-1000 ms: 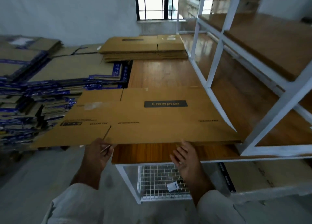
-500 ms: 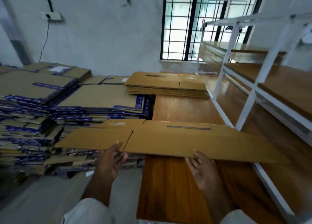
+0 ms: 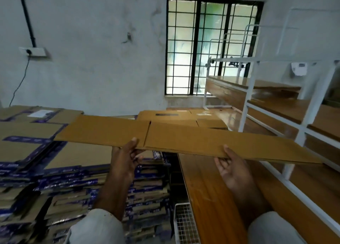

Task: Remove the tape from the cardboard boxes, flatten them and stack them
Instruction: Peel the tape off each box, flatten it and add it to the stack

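A flattened brown cardboard box (image 3: 184,138) hangs level in the air above the wooden table, seen nearly edge-on. My left hand (image 3: 127,157) grips its near edge left of the middle, thumb on top and fingers underneath. My right hand (image 3: 230,164) holds the near edge further right, palm up under the board with the thumb on the edge. A low stack of flattened brown boxes (image 3: 176,117) lies at the far end of the table, behind the held board.
Tall piles of flattened blue-and-brown cartons (image 3: 55,170) fill the left side. The wooden table (image 3: 211,197) runs forward on the right, with a white metal rack (image 3: 303,133) and its wooden shelves beside it. A barred window (image 3: 211,46) is in the back wall. A wire basket (image 3: 185,223) sits below the table edge.
Both hands have lifted the flattened box off the table and carried it up and forward. My view has tilted up from the table toward the wall and window.
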`<state>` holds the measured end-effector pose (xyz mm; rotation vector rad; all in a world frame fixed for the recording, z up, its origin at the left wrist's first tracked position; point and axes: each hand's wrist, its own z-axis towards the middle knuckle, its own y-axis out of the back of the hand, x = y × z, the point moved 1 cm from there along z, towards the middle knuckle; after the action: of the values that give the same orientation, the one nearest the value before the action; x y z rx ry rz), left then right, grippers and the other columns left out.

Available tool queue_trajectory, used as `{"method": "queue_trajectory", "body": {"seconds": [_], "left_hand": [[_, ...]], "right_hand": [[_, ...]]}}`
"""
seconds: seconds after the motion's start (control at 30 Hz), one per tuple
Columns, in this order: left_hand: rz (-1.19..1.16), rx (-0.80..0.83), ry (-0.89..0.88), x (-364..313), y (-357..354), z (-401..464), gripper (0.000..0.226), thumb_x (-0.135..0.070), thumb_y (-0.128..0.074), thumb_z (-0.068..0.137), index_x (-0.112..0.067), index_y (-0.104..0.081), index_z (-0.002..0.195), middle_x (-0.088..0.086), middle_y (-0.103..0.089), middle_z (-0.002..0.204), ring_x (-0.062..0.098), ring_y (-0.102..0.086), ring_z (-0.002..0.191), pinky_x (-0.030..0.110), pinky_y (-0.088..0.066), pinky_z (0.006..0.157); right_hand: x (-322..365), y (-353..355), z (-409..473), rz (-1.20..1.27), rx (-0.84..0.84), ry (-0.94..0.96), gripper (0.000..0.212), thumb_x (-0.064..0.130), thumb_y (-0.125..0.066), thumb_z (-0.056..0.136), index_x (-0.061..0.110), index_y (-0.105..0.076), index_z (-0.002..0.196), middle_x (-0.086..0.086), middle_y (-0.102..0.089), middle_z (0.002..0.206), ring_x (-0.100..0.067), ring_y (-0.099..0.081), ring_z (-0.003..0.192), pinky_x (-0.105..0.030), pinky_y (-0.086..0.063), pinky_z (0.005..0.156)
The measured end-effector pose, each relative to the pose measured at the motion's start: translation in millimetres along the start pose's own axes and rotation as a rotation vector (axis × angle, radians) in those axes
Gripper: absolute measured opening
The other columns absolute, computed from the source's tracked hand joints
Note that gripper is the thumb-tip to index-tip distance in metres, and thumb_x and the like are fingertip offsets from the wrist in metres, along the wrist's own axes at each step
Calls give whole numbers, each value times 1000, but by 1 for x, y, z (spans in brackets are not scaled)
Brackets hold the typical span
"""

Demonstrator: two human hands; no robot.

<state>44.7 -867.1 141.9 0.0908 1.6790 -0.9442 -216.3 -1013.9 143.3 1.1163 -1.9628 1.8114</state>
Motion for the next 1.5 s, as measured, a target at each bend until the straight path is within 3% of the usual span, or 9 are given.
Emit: {"method": "queue_trajectory", "body": {"seconds": [0.1, 0.37, 0.6, 0.9, 1.03, 1.17, 1.3, 1.4, 1.5], "left_hand": [[0, 32, -39, -18, -1, 35, 43, -20, -68, 97, -14, -55, 138, 10, -72, 122, 23, -71, 92, 30, -52, 59], [10, 75, -10, -17, -6, 158, 45, -25, -69, 96, -9, -58, 137, 9, -71, 109, 14, -67, 75, 25, -52, 54], [-30, 57, -30, 2, -35, 327, 45, -28, -72, 94, -11, -60, 134, 7, -71, 105, 14, -67, 79, 25, -52, 55], [-96, 74, 70, 53, -117, 559, 35, -18, -69, 95, -7, -62, 127, 9, -63, 122, 23, -60, 109, 30, -58, 68], [-116, 162, 167, 97, -137, 619, 7, -14, -63, 96, -14, -63, 104, 0, -71, 98, 18, -67, 103, 37, -59, 82], [85, 124, 335, 165, -141, 654, 21, -25, -64, 98, -14, -66, 115, 4, -76, 109, 21, -72, 103, 39, -55, 84], [235, -70, 540, 255, -130, 666, 32, -18, -69, 96, -4, -63, 125, 14, -77, 105, 26, -76, 92, 32, -60, 59], [283, -153, 642, 293, -121, 663, 28, -18, -63, 100, 0, -63, 123, 16, -76, 103, 27, -73, 95, 29, -60, 55], [397, -139, 603, 303, -118, 665, 21, -24, -63, 101, -8, -68, 112, 6, -80, 97, 19, -75, 92, 30, -58, 67]], "right_hand": [[-11, -29, 19, 14, 15, 51, 50, 9, -70, 94, 14, -53, 140, -13, -67, 129, -24, -65, 105, -37, -54, 80], [-36, -89, 115, -3, -10, 99, 45, 10, -74, 91, 17, -57, 132, -10, -70, 124, -24, -69, 104, -37, -56, 75], [-64, -156, 292, -11, 13, 79, 56, 13, -77, 89, 16, -53, 140, -10, -70, 124, -23, -69, 102, -30, -61, 56], [-53, -227, 550, -67, 66, -4, 28, 18, -70, 96, 16, -62, 124, -4, -78, 104, -20, -71, 100, -34, -60, 65], [-53, -215, 635, -85, 42, -29, 17, 19, -68, 97, 17, -64, 114, -2, -80, 100, -20, -71, 101, -36, -56, 76], [-72, -168, 700, -178, -102, -80, 20, 19, -69, 97, 20, -59, 115, -5, -68, 116, -21, -65, 100, -36, -56, 75], [-110, -96, 754, -270, -375, -212, 20, 5, -68, 96, 2, -60, 114, -18, -64, 117, -28, -63, 92, -35, -61, 50], [-131, -63, 769, -302, -458, -314, 9, 1, -65, 97, 1, -60, 105, -22, -61, 119, -30, -61, 95, -43, -62, 69], [-141, -52, 781, -339, -424, -246, 27, 2, -65, 98, 5, -52, 120, -18, -59, 116, -31, -61, 105, -45, -57, 86]]}}
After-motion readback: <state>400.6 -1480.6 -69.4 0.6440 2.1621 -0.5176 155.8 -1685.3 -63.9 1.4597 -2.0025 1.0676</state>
